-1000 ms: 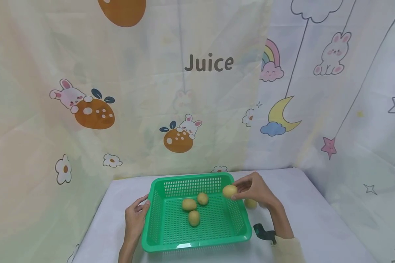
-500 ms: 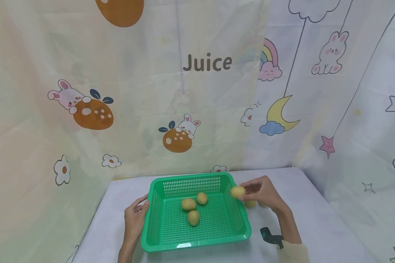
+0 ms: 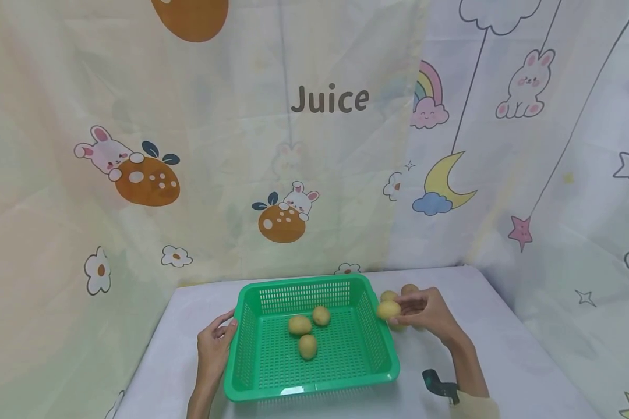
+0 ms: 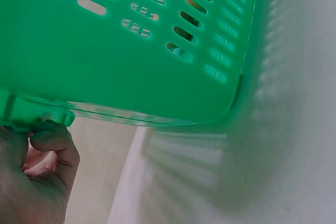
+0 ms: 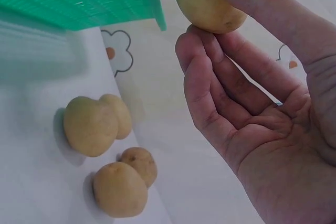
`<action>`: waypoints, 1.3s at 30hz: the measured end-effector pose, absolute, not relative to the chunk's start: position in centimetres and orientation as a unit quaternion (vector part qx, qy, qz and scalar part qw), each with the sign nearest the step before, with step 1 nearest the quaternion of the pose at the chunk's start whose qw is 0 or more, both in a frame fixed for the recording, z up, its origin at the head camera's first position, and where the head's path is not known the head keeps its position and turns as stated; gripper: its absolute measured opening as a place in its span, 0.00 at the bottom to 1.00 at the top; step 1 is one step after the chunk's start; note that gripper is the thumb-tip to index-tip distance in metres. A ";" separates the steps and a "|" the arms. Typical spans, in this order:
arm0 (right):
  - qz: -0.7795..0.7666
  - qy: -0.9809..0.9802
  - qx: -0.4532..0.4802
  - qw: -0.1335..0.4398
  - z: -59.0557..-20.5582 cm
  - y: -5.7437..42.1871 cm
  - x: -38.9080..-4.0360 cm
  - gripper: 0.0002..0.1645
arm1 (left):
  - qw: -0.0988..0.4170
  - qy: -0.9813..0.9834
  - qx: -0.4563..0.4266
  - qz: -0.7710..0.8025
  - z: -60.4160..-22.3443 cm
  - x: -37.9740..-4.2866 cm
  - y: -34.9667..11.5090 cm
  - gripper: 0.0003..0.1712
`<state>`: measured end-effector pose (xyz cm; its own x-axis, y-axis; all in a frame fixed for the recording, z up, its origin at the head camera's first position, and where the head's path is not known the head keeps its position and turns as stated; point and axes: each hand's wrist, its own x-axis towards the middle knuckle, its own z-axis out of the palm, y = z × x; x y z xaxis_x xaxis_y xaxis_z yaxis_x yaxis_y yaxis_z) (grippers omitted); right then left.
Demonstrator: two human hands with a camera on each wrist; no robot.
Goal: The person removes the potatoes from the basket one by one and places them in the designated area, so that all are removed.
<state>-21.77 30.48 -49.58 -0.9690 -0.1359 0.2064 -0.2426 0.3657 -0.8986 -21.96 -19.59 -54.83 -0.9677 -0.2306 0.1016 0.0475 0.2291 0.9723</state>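
Observation:
A green plastic basket with slotted walls stands in the middle of the head view. My left hand grips its left rim, thumb over the edge; the left wrist view shows the curled fingers beneath the rim. Three potatoes lie on the basket's floor: one at the left, one behind and one nearer the front. Just outside the right rim, my right hand pinches a yellow potato between thumb and fingertips. The right wrist view shows this held potato above the fingers.
Several more potatoes lie right of the basket on the white table; a larger pair member and a round one show in the right wrist view. A dark wrist strap and patterned curtains are also visible.
My right hand has moved right with the potato, from over the basket's right side to just beyond its rim, uncovering potatoes behind. The left hand keeps its grip on the basket.

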 end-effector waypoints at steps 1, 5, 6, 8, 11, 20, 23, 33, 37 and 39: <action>0.553 -0.824 0.112 0.048 -49.7 30.6 -21.7 0.25 | 0.114 -0.775 0.059 -0.619 -54.8 -21.9 -19.6 0.23; 0.555 -0.824 0.106 0.049 -50.4 31.3 -21.7 0.25 | 0.116 -0.775 0.056 -0.618 -54.8 -21.9 -19.5 0.23; 0.555 -0.823 0.107 0.049 -50.6 31.5 -21.7 0.24 | 0.117 -0.776 0.057 -0.618 -54.8 -21.9 -19.5 0.22; 0.556 -0.823 0.108 0.048 -50.9 31.8 -21.6 0.24 | 0.118 -0.777 0.057 -0.616 -54.8 -21.8 -19.5 0.22; 0.562 -0.819 0.105 0.042 -51.2 32.2 -21.4 0.23 | 0.119 -0.777 0.061 -0.616 -54.9 -21.8 -19.4 0.22; 0.565 -0.821 0.082 0.018 -52.3 33.0 -20.8 0.26 | 0.119 -0.776 0.056 -0.617 -54.8 -21.7 -19.4 0.23; 0.565 -0.822 0.068 0.013 -52.6 33.2 -20.7 0.27 | 0.119 -0.776 0.058 -0.617 -54.8 -21.7 -19.4 0.22; 0.570 -0.820 0.056 0.012 -54.2 33.7 -20.5 0.29 | 0.109 -0.779 0.061 -0.614 -54.8 -21.9 -19.5 0.23; 0.567 -0.822 0.049 0.009 -54.8 33.9 -20.5 0.30 | 0.110 -0.780 0.066 -0.612 -54.7 -21.9 -19.5 0.22; 0.567 -0.822 0.049 0.005 -54.9 33.9 -20.4 0.31 | 0.111 -0.783 0.067 -0.609 -54.7 -22.0 -19.4 0.22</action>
